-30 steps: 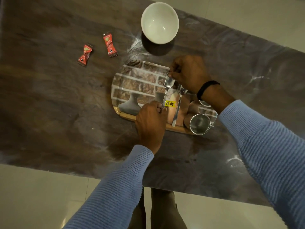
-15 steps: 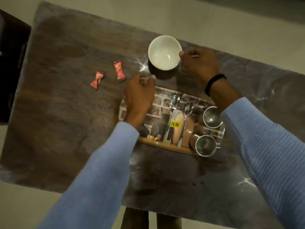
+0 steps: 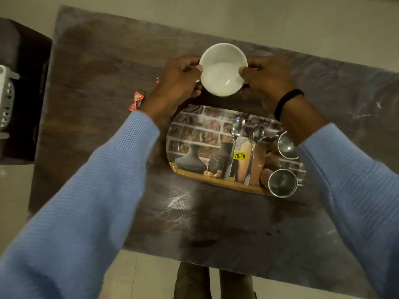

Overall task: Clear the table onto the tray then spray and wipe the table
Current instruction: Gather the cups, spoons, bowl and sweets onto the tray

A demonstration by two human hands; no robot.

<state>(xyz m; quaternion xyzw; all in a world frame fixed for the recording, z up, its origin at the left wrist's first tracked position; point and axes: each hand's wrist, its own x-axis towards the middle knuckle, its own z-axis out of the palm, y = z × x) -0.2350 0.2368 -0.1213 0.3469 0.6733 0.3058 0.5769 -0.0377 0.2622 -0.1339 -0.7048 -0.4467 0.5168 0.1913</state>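
A white bowl [image 3: 222, 69] is held between both hands just beyond the tray's far edge, tilted slightly toward me. My left hand [image 3: 177, 83] grips its left rim and my right hand [image 3: 267, 83] grips its right rim. The printed oval tray [image 3: 190, 134] lies on the dark marbled table [image 3: 97, 104]. On it lie two spoons [image 3: 234, 145] side by side and two steel cups [image 3: 282, 183] at its right end. One red sachet [image 3: 136, 101] lies left of my left wrist; a second red sachet [image 3: 157, 81] peeks out behind the hand.
A dark piece of furniture with a white slotted basket [image 3: 6, 100] stands off the table's left end. Pale tiled floor [image 3: 151, 275] surrounds the table, and my legs show below its near edge.
Both hands left the spoons on the tray and reached to the bowl. They now grip it on either side, and it looks slightly raised and nearer the tray.
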